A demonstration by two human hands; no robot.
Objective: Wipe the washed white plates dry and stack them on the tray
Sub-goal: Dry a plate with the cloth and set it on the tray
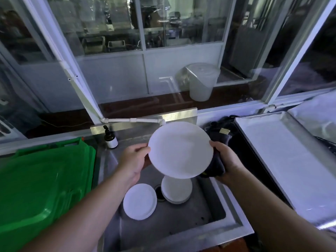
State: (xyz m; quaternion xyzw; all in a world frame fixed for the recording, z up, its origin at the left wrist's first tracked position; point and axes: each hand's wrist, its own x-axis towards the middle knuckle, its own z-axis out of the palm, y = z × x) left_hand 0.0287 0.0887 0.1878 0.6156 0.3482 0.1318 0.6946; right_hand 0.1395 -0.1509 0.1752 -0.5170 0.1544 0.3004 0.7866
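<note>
Both forearms reach in from the bottom edge toward a white plate (180, 150) held up over the sink (209, 211). The left hand (133, 160) grips the plate's left rim, thumb on the face and fingers curled behind it. The right hand (227, 159) clutches a dark cloth (215, 166) bunched against the right rim, fingers wrapped round the cloth; whether it also bears the plate's weight I cannot tell.

Below, down in the sink, one more plate (140, 203) lies flat beside the drain, and a small stack of plates (177, 191) sits just right of it, partly hidden under the raised one.

By my judgement the wiping step is in hand: the plate is tilted up and the cloth sits at its edge. The next move calls for sweeping the cloth across the face and back while the left hand turns the rim, then carrying it right to the metal tray (272, 148), which holds no plates yet.

A brown pump bottle (110, 138) stands at the sink's back corner; its white label is too blurred to read. A green crate (41, 179) sits left of the sink.
</note>
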